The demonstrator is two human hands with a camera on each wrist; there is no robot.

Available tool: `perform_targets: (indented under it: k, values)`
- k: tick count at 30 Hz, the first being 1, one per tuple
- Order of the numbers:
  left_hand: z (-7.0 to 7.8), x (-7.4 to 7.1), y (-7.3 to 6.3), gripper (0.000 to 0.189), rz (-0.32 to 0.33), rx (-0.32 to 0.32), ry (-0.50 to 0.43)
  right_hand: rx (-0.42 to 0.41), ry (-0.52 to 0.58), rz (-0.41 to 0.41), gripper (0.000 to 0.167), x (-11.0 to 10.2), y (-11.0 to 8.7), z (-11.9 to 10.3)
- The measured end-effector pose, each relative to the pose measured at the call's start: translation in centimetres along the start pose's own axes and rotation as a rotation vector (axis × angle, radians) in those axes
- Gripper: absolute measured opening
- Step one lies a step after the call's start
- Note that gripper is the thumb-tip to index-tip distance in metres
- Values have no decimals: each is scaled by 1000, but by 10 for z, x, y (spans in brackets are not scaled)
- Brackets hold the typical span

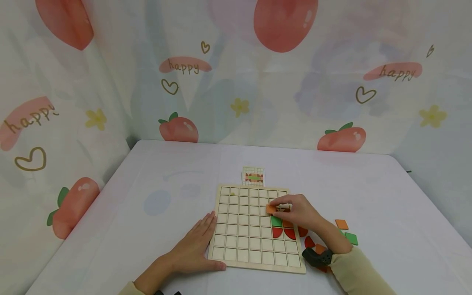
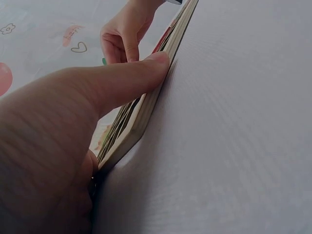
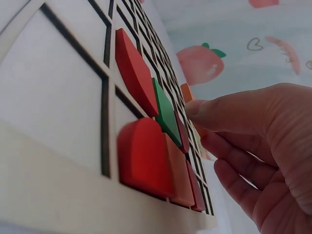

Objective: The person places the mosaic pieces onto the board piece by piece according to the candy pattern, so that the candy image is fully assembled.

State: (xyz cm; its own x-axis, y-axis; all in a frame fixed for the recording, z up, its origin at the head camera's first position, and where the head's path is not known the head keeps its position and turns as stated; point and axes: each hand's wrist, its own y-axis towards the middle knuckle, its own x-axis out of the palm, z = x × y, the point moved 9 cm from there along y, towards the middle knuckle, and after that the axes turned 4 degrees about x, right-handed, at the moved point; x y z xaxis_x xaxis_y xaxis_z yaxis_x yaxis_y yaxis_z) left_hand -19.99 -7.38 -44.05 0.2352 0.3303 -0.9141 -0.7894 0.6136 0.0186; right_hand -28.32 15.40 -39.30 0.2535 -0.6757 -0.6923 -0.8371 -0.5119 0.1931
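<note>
My right hand (image 1: 296, 211) pinches an orange square tile (image 1: 271, 209) between thumb and fingers, over the right part of the wooden grid board (image 1: 254, 266). Just in front of it, a green square (image 1: 276, 221) and an orange square (image 1: 287, 224) sit in the board's cells. Rounded red pieces (image 3: 146, 158) fill the cells on the near side, and darker red ones lie partly hidden by my hand. My left hand (image 1: 195, 246) rests with straight fingers along the board's left edge. Its thumb (image 2: 131, 80) lies against the near edge.
A small pattern card (image 1: 253, 177) lies beyond the board's far edge. To the right of the board are loose tiles: an orange one (image 1: 341, 224), a green one (image 1: 351, 238) and several red and orange ones, partly behind my right wrist. A printed cloth backdrop (image 1: 258, 90) stands behind.
</note>
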Motion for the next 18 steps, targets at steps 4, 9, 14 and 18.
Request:
perform_targets:
  k: [4, 9, 14, 18]
  values:
    - [0, 0, 0, 117, -2, 0, 4, -13, 10, -2, 28, 3, 2, -1]
    - [0, -1, 0, 117, -3, 2, -3, -5, 4, -12, 26, 7, 4, -2]
    - [-1, 0, 0, 117, -5, 2, -1, 17, 21, -15, 26, 9, 5, 0]
    - [-1, 0, 0, 117, -2, 5, 5, 19, 10, -5, 26, 11, 7, 0]
